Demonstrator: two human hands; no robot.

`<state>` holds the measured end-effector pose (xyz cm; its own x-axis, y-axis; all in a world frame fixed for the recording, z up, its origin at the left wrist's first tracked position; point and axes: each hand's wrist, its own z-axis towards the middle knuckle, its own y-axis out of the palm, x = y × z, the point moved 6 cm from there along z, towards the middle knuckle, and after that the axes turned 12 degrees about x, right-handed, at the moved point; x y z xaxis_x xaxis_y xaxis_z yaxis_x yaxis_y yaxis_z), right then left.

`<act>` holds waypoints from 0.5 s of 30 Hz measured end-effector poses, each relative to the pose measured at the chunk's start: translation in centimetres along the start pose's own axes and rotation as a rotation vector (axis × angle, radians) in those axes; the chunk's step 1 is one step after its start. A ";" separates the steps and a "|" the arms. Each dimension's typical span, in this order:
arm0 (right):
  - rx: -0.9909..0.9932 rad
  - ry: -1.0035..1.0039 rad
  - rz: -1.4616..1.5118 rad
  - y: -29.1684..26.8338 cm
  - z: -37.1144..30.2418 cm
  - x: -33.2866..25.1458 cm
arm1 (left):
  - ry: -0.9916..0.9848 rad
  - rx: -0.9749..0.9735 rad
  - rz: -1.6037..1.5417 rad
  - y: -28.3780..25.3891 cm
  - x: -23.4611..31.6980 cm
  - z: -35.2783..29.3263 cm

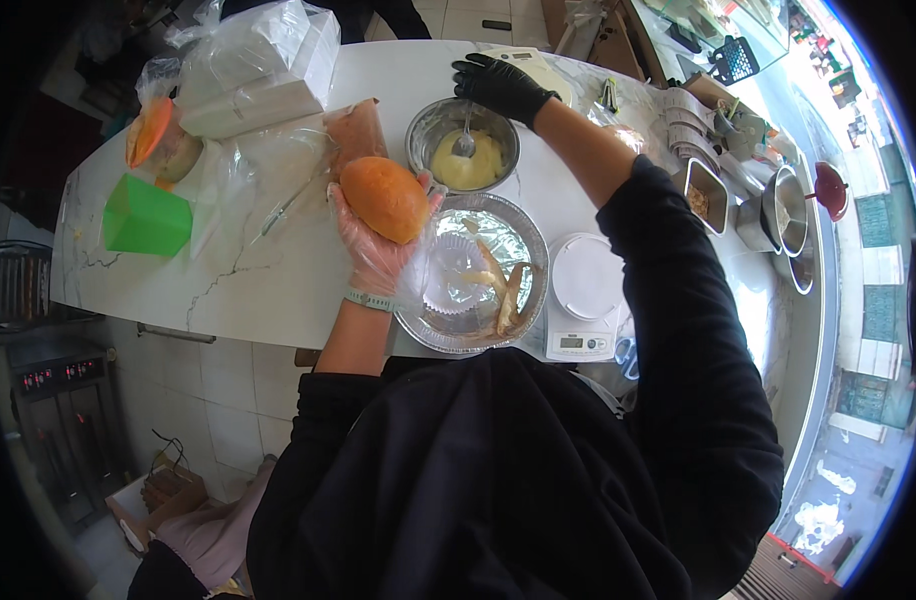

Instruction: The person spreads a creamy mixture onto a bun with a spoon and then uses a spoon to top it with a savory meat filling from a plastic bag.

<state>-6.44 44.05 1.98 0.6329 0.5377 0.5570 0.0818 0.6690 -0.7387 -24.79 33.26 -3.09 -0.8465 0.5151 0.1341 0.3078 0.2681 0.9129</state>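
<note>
A glossy golden-brown bread bun (pixel 384 199) rests in my left hand (pixel 371 245), which wears a clear plastic glove and cups it from below. My right hand (pixel 503 88), in a black glove, is over the far rim of a steel mixing bowl (pixel 418 142). Its fingers are at the top of a metal spoon (pixel 465 143); the grip is partly hidden. The spoon's head sits in pale yellow cream (pixel 475 168). Nearer to me, a round foil tray (pixel 538 283) holds a paper baking cup (pixel 451 277) and several strips of bread crust (pixel 509 300).
Right of the tray is a white kitchen scale (pixel 584 304); scissors (pixel 628 357) lie beside it. A green plastic container (pixel 146 216), a bagged white box stack (pixel 263 85) and a clear tub with orange rim (pixel 150 132) occupy the left. Steel containers (pixel 706 193) line the right edge.
</note>
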 end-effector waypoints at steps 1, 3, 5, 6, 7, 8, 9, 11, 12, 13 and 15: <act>-0.081 0.007 0.045 0.2 -0.5 0.2 | 0.000 0.003 -0.002 0.0 0.1 0.1; 0.132 -0.080 0.035 -2.2 -0.9 -0.2 | 0.002 0.051 -0.018 -0.2 0.4 0.1; -0.019 -0.217 0.006 -3.5 -1.5 -1.8 | 0.015 0.050 -0.006 -0.8 0.8 0.6; 0.108 -0.205 0.112 -5.5 -2.0 -2.0 | 0.021 0.038 0.017 -0.7 0.9 0.4; 0.111 -0.210 0.115 -6.8 -2.1 -2.6 | 0.027 0.040 0.014 -0.8 1.1 0.3; 0.111 -0.102 0.163 -8.0 -2.1 -2.7 | 0.016 0.026 -0.024 -0.9 1.4 0.2; 0.099 0.014 0.202 -9.5 -2.5 -2.5 | -0.011 0.007 -0.061 -0.7 1.1 0.2; 0.080 0.168 0.227 -11.0 -3.1 -2.1 | -0.009 0.023 -0.046 -0.7 0.8 0.5; 0.062 0.325 0.249 -11.6 -3.8 -1.3 | -0.007 0.038 -0.027 -0.6 0.5 0.6; 0.061 0.326 0.247 -11.4 -4.4 -1.9 | -0.009 0.037 -0.027 -0.7 0.6 0.6; -0.181 0.517 0.192 -8.4 -7.0 -3.3 | -0.047 -0.014 -0.058 -0.5 0.6 0.4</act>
<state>-3.81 33.03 3.69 0.9394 0.2901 0.1826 0.0299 0.4614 -0.8867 -25.27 33.81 -3.64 -0.8415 0.5366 0.0630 0.2525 0.2875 0.9239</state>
